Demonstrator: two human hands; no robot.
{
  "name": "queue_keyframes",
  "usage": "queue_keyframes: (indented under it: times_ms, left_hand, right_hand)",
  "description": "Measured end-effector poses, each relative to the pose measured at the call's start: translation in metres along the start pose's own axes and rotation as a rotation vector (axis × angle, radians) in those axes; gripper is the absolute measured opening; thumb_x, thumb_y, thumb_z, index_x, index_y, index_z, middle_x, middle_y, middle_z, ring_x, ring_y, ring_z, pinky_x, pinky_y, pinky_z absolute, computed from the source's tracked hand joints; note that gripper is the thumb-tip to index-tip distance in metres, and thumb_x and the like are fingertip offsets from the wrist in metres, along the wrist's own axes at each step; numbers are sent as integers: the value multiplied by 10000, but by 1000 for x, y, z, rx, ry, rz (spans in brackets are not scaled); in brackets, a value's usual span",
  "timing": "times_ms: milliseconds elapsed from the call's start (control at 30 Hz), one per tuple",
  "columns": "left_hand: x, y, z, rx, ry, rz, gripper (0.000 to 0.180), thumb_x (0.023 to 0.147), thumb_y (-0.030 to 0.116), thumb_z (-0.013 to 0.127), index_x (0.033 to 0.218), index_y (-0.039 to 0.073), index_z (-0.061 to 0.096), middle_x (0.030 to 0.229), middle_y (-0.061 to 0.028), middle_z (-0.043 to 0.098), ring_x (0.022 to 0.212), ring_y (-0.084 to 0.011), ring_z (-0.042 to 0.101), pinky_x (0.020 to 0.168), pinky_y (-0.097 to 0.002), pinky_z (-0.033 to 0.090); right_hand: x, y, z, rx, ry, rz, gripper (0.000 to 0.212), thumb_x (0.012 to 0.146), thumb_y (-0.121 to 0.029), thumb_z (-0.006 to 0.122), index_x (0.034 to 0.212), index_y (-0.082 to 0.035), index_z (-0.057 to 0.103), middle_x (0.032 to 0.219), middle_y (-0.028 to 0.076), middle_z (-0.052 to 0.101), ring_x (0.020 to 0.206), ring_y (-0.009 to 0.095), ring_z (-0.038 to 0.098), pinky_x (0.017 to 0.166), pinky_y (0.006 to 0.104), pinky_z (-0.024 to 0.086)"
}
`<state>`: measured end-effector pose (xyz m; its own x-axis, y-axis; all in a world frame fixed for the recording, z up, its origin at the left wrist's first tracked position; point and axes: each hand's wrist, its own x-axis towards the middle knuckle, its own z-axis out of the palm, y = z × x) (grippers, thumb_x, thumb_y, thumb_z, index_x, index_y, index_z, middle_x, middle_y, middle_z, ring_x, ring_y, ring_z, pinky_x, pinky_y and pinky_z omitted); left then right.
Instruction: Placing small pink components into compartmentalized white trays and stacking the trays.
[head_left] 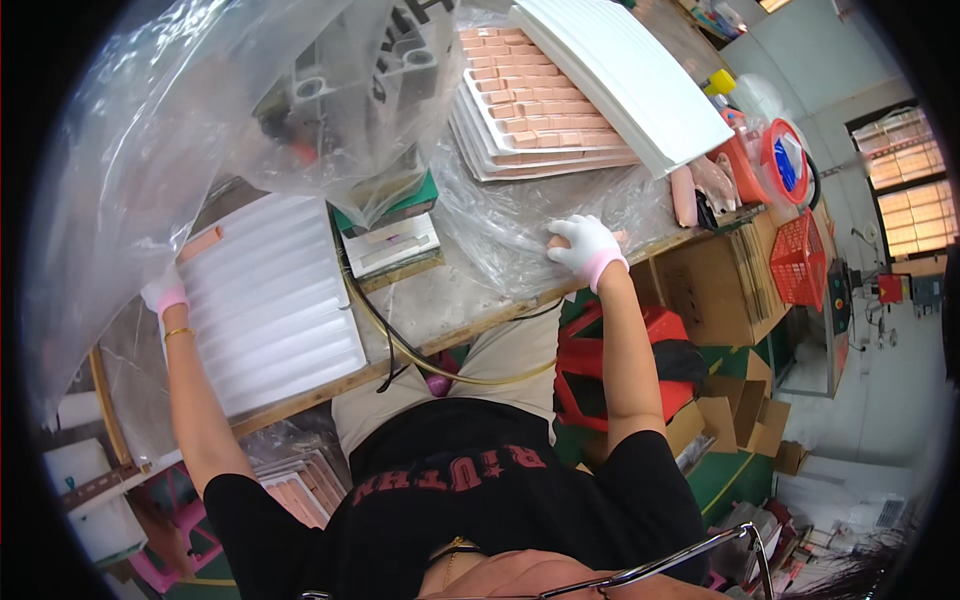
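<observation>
Left hand [164, 292], partly veiled by clear plastic [130, 190], beside white tray [270, 300].

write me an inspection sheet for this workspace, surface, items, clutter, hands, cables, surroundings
Surface: grey table, wood-edged, partly under clear plastic sheet
Job's things: ribbed white tray with a peach piece at its upper-left corner; stacked trays of similar pieces behind
Clutter: clear plastic bag across the left; red containers at right
Hands: both gloved; left hand at tray's left end, grip unclear; right hand holding another piece
Cables: black cord and yellowish hose hang over front edge
Surroundings: cardboard boxes, red stool
</observation>
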<state>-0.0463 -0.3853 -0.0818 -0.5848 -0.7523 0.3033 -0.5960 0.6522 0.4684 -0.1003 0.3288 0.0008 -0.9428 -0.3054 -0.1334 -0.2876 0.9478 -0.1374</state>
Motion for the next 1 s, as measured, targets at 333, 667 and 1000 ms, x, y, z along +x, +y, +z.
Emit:
queue_keyframes:
  times_ms: [333, 667, 1000]
  left_hand:
    - [-238, 201, -53, -1364, -1265, -201, 398, 895, 281, 620, 1179, 9, 559, 1100, -98, 624, 855, -139, 605, 716, -261, 487]
    - [-304, 228, -26, -1888, -1484, -536, 441, 931, 231, 562, 1284, -10, 452, 1084, -50, 580, 824, -115, 586, 660, -207, 505]
    - [-288, 218, -29, -1771, -1394, -467, 412, 936, 233, 559, 1261, -8, 481, 1076, -54, 572, 727, -91, 529, 553, -170, 430]
  right_hand:
    - [0, -123, 20, 1292, 176, -342, 310, 866, -85, 612, 1159, 7, 571, 1016, 72, 606, 855, 154, 594, 744, 278, 488]
    - [8, -169, 34, 1137, 394, -638, 292, 847, -39, 614, 1128, 20, 557, 1048, 82, 559, 900, 157, 556, 816, 274, 456]
    - [18, -176, 22, 1300, 7, -500, 307, 866, -104, 608, 1149, 11, 585, 1035, 74, 585, 966, 161, 548, 866, 269, 432]
